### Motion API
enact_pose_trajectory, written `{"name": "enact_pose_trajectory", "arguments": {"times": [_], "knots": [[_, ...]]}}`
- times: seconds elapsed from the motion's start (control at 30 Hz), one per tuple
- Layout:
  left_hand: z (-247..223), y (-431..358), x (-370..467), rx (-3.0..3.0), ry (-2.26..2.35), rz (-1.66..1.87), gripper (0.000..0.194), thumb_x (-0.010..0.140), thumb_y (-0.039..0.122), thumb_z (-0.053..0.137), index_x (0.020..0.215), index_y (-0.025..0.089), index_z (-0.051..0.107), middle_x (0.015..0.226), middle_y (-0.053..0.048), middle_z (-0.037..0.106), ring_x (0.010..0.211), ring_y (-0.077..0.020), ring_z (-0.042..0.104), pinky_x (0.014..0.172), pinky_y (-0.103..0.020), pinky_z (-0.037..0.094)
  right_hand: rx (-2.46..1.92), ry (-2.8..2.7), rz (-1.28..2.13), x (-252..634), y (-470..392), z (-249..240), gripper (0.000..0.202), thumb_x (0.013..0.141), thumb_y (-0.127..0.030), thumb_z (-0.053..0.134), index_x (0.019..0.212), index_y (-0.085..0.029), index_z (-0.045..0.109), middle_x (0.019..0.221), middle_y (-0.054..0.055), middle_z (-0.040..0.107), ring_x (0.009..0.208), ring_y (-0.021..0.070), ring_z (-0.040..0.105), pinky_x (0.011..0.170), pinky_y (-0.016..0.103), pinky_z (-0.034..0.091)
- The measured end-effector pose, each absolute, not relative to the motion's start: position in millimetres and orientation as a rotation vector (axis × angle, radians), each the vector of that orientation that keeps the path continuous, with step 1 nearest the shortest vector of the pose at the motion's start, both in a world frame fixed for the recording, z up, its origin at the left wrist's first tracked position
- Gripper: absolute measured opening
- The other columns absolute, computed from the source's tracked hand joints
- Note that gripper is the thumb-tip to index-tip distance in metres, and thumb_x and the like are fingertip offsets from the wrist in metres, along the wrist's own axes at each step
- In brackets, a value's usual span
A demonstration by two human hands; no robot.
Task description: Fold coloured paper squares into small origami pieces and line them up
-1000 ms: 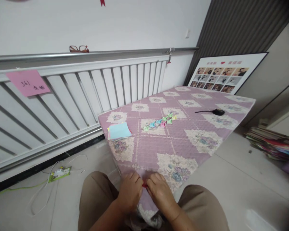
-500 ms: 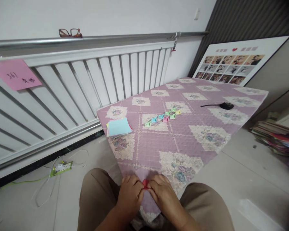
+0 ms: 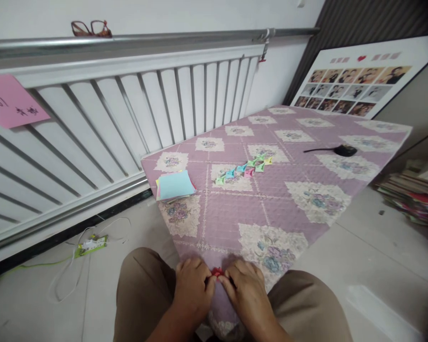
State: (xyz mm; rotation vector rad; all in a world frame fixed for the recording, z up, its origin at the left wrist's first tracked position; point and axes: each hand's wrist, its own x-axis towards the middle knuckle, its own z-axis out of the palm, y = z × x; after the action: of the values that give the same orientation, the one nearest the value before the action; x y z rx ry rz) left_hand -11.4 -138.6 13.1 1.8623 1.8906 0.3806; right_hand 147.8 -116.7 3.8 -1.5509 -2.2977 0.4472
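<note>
At the near corner of the cloth-covered table, my left hand [image 3: 194, 287] and my right hand [image 3: 248, 289] pinch a small piece of folded red paper [image 3: 218, 272] from either side. The thumbs meet at its near edge, and the fingers hide much of it. Farther up the table lies a loose group of small folded paper pieces [image 3: 248, 173] in green, blue, pink and yellow. A stack of coloured paper sheets [image 3: 176, 185], light blue on top, rests at the left edge.
The purple floral tablecloth [image 3: 231, 213] covers the table. A black object with a thin handle [image 3: 345, 150] lies on the right. A white radiator [image 3: 135, 114] runs along the wall, with glasses [image 3: 91, 29] on the pipe above. A power strip [image 3: 92, 244] lies on the floor.
The red paper shows a different shape between my fingers, more crumpled or opened at its top. Both hands keep their hold. The view has shifted slightly.
</note>
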Motion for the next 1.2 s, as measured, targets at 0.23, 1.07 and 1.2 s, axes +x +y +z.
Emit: {"name": "enact_pose_trajectory", "arguments": {"times": [0.23, 1.07, 1.2], "knots": [[19.4, -131.3, -10.5, 1.840, 1.902, 0.248, 0.013, 0.083, 0.028, 0.051, 0.077, 0.021, 0.060, 0.089, -0.003, 0.063, 0.089, -0.0227, 0.051, 0.081, -0.041, 0.028, -1.578, -2.202, 0.453, 145.5, -117.5, 2.8, 0.015, 0.081, -0.026, 0.063, 0.068, -0.023, 0.057, 0.076, 0.001, 0.059, 0.078, 0.0194, 0.051, 0.075, 0.035, 0.029], [11.5, -145.7, -13.9, 1.819, 1.819, 0.534, 0.016, 0.074, 0.020, 0.057, 0.089, 0.026, 0.062, 0.093, 0.000, 0.062, 0.095, -0.0235, 0.051, 0.088, -0.042, 0.026, -1.450, -2.227, 0.612, 156.0, -117.1, 6.2, 0.011, 0.076, -0.031, 0.069, 0.084, -0.029, 0.061, 0.088, -0.001, 0.063, 0.087, 0.0210, 0.054, 0.076, 0.035, 0.032], [11.0, -150.1, -17.9, 1.839, 1.751, 0.608, 0.019, 0.072, 0.021, 0.062, 0.091, 0.025, 0.061, 0.095, 0.000, 0.063, 0.095, -0.0236, 0.051, 0.088, -0.042, 0.026, -1.435, -2.224, 0.631, 157.4, -118.9, 4.6, 0.013, 0.074, -0.023, 0.070, 0.081, -0.026, 0.060, 0.087, -0.002, 0.063, 0.087, 0.0204, 0.054, 0.078, 0.035, 0.031]]}}
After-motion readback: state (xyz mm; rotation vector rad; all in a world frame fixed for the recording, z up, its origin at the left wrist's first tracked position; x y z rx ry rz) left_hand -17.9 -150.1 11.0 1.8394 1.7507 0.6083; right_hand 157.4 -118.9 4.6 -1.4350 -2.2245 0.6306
